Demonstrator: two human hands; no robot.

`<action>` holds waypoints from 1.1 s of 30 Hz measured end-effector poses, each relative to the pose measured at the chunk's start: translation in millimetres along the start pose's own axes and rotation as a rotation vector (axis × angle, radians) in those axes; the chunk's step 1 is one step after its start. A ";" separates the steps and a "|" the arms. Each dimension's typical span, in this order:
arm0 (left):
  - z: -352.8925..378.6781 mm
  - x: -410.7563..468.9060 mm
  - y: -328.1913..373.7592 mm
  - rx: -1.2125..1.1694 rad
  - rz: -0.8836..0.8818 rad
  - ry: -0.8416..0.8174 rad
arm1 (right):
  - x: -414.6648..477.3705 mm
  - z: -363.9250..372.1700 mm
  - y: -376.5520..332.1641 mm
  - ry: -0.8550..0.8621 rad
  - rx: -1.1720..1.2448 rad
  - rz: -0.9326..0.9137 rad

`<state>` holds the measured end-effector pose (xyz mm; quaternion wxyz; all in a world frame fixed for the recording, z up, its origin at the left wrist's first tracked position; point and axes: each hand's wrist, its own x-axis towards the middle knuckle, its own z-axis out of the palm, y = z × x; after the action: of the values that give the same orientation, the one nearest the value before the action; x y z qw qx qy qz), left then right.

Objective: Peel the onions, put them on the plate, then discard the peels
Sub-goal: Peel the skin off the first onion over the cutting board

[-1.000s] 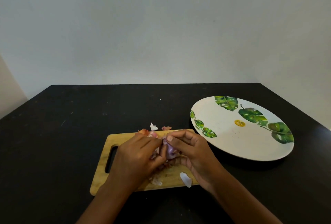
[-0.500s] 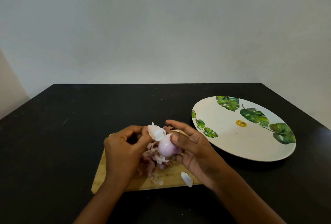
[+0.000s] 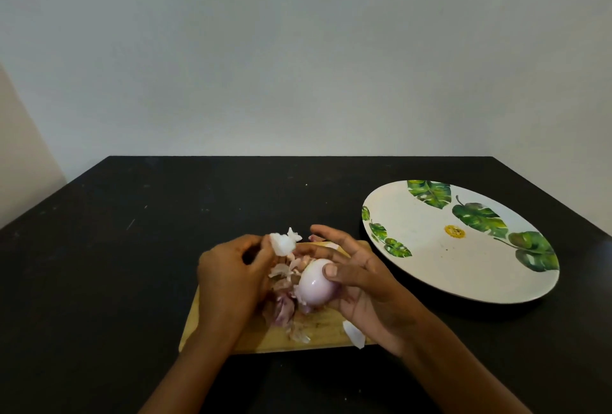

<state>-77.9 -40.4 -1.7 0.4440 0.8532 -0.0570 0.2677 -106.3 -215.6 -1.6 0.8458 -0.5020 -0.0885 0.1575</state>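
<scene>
My right hand (image 3: 361,284) grips a pale pink peeled onion (image 3: 314,284) just above the wooden cutting board (image 3: 324,327), thumb pressed on its top. My left hand (image 3: 228,277) pinches a whitish piece of peel (image 3: 281,244) between thumb and fingers, lifted a little left of the onion. Several loose pink and white peels (image 3: 284,301) lie heaped on the board between my hands, and one white scrap (image 3: 353,334) rests near its front right edge. A white plate with green leaf prints (image 3: 430,264) sits to the right with nothing on it.
Everything rests on a black table (image 3: 116,281) that ends at a plain pale wall at the back. The plate almost touches the board's far right corner. My left forearm covers the board's left part.
My hands rose from the board and drew apart. The left hand pulled a piece of peel off the onion, leaving its smooth pale surface showing in my right hand.
</scene>
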 end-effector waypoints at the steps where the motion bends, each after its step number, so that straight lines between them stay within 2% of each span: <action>1: 3.4 -3.1 0.7 0.062 0.047 -0.037 | 1.5 -2.3 0.9 0.034 0.029 0.008; 4: 7.4 -9.3 1.4 0.277 0.224 -0.067 | 3.1 -7.7 0.6 0.136 0.124 0.012; 7: 5.7 -8.7 0.8 0.252 0.270 -0.055 | 3.4 -7.8 0.3 0.186 0.156 -0.001; 12: 1.1 -7.4 14.5 -0.236 0.116 -0.108 | 3.5 -7.7 0.2 0.196 0.174 0.002; 15: -2.1 -6.5 25.0 -0.421 -0.007 -0.200 | 2.9 -8.4 -0.8 0.173 0.167 0.017; 19: -3.2 -6.3 27.0 -0.492 -0.065 -0.284 | 2.4 -7.5 -1.7 0.145 0.126 0.002; 27: 0.0 -7.6 23.0 -0.529 -0.097 -0.272 | 4.5 -7.4 1.6 0.117 0.089 -0.006; 31: 0.4 -5.3 20.4 -0.576 -0.167 -0.199 | 4.4 -9.1 1.3 0.111 0.081 -0.010; 33: -0.1 -4.2 18.0 -0.506 -0.127 -0.153 | 4.4 -10.0 1.5 0.126 0.082 -0.008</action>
<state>-87.5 -51.8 9.3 0.6533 0.7348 -0.1018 0.1514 -99.3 -221.6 -7.8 0.8701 -0.4756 -0.0305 0.1259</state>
